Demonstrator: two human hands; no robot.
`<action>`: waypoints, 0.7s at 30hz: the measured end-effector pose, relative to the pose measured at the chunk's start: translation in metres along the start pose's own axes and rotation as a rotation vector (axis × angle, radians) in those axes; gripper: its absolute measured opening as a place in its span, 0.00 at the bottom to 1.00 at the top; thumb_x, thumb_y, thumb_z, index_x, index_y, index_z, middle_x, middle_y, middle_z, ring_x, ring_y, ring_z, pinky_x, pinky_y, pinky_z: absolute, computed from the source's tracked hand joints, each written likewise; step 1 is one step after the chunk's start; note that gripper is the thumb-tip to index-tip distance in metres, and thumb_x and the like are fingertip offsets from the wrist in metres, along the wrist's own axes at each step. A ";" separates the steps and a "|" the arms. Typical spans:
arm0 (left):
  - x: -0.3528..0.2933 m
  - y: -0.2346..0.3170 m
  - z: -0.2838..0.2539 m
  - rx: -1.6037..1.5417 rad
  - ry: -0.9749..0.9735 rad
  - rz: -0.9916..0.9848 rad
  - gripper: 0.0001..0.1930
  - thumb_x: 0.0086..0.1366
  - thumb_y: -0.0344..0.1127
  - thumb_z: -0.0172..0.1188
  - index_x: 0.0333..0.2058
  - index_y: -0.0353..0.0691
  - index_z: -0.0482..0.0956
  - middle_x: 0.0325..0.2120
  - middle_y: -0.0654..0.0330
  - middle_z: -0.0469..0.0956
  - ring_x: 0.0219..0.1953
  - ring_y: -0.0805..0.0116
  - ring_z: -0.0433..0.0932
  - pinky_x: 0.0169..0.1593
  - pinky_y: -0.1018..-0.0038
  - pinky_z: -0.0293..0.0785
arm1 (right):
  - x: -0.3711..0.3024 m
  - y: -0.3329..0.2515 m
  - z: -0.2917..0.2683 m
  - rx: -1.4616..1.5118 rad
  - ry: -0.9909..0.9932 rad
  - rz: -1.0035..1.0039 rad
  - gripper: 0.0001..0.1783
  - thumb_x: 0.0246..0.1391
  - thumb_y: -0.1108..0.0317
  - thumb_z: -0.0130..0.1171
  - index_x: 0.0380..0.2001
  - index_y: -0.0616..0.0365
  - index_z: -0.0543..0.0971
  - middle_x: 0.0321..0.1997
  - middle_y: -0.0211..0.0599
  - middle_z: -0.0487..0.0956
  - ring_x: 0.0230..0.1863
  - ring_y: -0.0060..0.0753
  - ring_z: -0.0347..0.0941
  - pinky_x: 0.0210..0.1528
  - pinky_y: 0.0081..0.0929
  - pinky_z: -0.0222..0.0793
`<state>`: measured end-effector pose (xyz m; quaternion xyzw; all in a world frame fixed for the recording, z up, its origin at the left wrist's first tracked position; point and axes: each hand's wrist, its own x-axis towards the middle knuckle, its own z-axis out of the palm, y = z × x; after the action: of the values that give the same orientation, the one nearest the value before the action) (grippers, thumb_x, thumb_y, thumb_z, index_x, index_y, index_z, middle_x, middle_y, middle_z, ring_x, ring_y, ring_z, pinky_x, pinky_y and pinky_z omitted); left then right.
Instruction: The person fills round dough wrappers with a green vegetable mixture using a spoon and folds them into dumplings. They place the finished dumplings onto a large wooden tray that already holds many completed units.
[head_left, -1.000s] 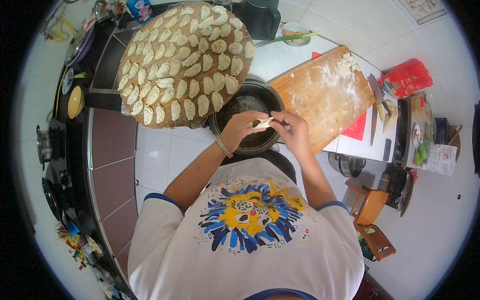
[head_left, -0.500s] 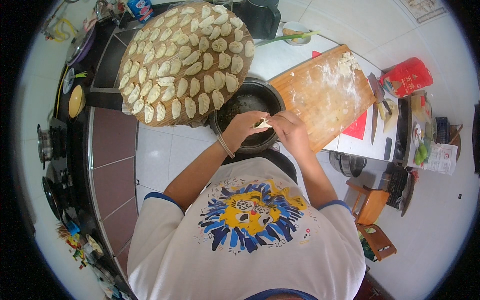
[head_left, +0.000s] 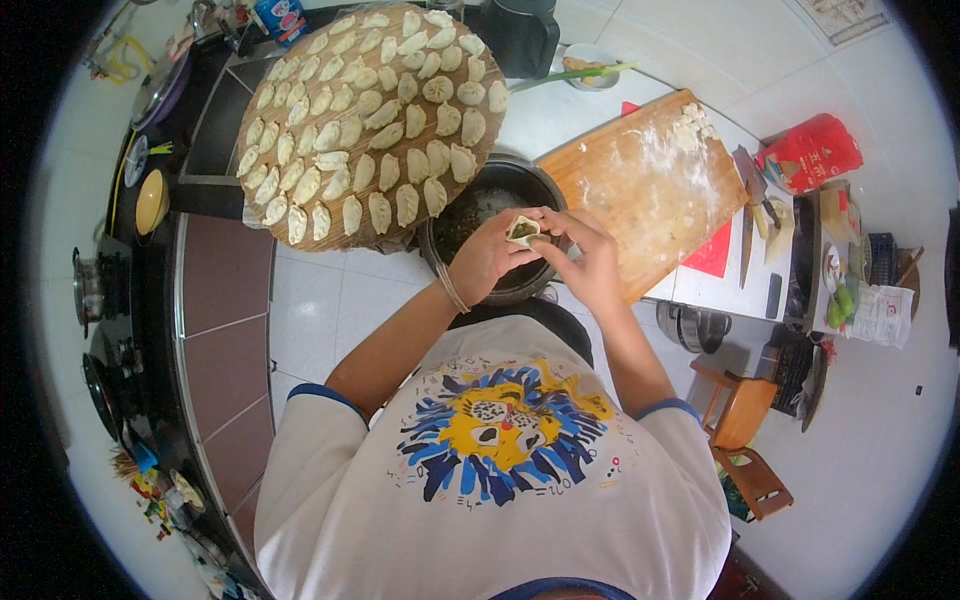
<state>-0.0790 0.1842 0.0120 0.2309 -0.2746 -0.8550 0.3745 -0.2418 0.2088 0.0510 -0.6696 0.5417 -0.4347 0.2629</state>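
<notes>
Between my two hands is a dumpling, its pale wrapper partly open around dark green filling. My left hand cups it from the left and below, fingers closed around it. The fingers of my right hand grip its right edge, with the thumb at the near side. Both hands are held over a dark round pot with some filling inside, partly hidden by them. Left of the pot and farther off, a large round wooden board carries many folded dumplings in rows.
A floury wooden cutting board lies right of the pot, with dough scraps at its far end. Beyond its right side are a knife and a red bag. A bowl with a green onion sits behind. A wooden chair stands lower right.
My hands have turned the dumpling so its open, filled side faces up. My right hand's fingers have spread and shifted around its edge.
</notes>
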 end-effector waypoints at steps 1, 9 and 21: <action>0.000 0.001 0.002 0.079 0.003 0.007 0.26 0.68 0.50 0.40 0.53 0.32 0.65 0.49 0.52 0.70 0.53 0.61 0.70 0.59 0.63 0.64 | 0.001 0.000 0.000 -0.015 -0.027 -0.011 0.13 0.40 0.73 0.66 0.33 0.62 0.80 0.31 0.41 0.78 0.27 0.35 0.75 0.28 0.26 0.70; -0.003 -0.012 -0.003 -0.088 0.064 -0.134 0.27 0.68 0.50 0.41 0.54 0.32 0.63 0.48 0.54 0.70 0.50 0.63 0.72 0.58 0.66 0.64 | -0.007 -0.007 0.004 -0.134 -0.054 -0.083 0.12 0.35 0.73 0.67 0.29 0.61 0.80 0.29 0.39 0.77 0.29 0.39 0.74 0.31 0.30 0.70; -0.008 -0.005 0.000 0.747 -0.069 0.065 0.27 0.69 0.49 0.39 0.57 0.32 0.59 0.51 0.53 0.68 0.53 0.64 0.68 0.59 0.65 0.63 | -0.014 -0.002 0.006 -0.163 0.044 -0.223 0.06 0.40 0.78 0.63 0.26 0.62 0.80 0.27 0.38 0.77 0.28 0.39 0.73 0.29 0.29 0.69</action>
<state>-0.0769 0.1932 0.0102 0.3136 -0.5872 -0.6908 0.2821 -0.2359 0.2222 0.0460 -0.7351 0.5031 -0.4304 0.1461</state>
